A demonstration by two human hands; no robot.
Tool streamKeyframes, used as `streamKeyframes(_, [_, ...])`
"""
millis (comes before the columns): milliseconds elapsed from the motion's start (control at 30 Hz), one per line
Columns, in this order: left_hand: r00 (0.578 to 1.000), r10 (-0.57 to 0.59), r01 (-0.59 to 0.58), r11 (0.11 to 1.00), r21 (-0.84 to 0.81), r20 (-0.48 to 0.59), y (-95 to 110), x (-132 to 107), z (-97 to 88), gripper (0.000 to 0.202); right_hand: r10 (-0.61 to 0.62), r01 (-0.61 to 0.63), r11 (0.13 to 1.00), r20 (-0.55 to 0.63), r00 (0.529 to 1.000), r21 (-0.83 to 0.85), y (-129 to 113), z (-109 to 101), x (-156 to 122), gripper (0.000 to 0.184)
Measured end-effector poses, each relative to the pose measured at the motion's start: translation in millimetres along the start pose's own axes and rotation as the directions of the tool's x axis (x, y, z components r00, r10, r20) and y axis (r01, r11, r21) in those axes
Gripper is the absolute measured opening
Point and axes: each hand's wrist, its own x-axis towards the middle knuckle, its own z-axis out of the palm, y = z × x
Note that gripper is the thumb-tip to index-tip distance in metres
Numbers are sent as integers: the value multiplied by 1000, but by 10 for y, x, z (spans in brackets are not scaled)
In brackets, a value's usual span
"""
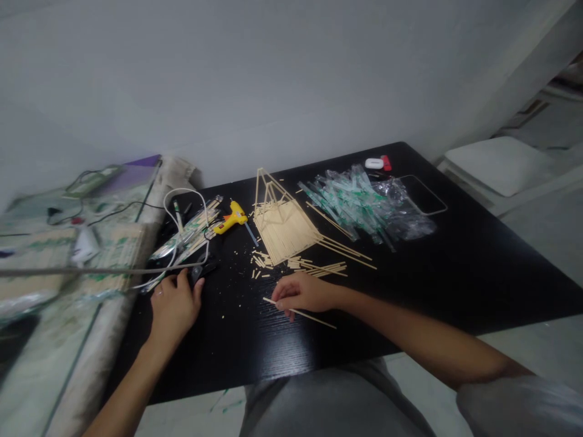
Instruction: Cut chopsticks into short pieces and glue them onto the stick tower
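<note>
My right hand (303, 294) rests on the black table (455, 267) with its fingers pinched round a thin wooden stick (314, 317) that lies flat under it. My left hand (175, 303) lies at the table's left edge, its fingers reaching onto a black hand tool (200, 270); whether it grips the tool is unclear. Behind the hands stands a frame of glued wooden sticks (285, 224), with loose sticks and short offcuts (314, 266) scattered at its foot.
A yellow glue gun (231, 218) with a white cable (182, 206) lies left of the frame. A heap of clear plastic wrappers (364, 203) sits at the back right, beside a small white object (374, 163). A cluttered surface (68, 255) adjoins the table's left.
</note>
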Motion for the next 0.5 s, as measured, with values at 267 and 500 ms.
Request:
streamKeyframes(267, [991,81,-89,993,-72,-108,201,-105,-197,57,7,-7,1000,11,1000,15,-13,1,0,36])
streamKeyframes(500, [927,357,-371,844,-387,-111,760,48,-512,31,9,-10,1000,8,1000,30,-2,3,1,36])
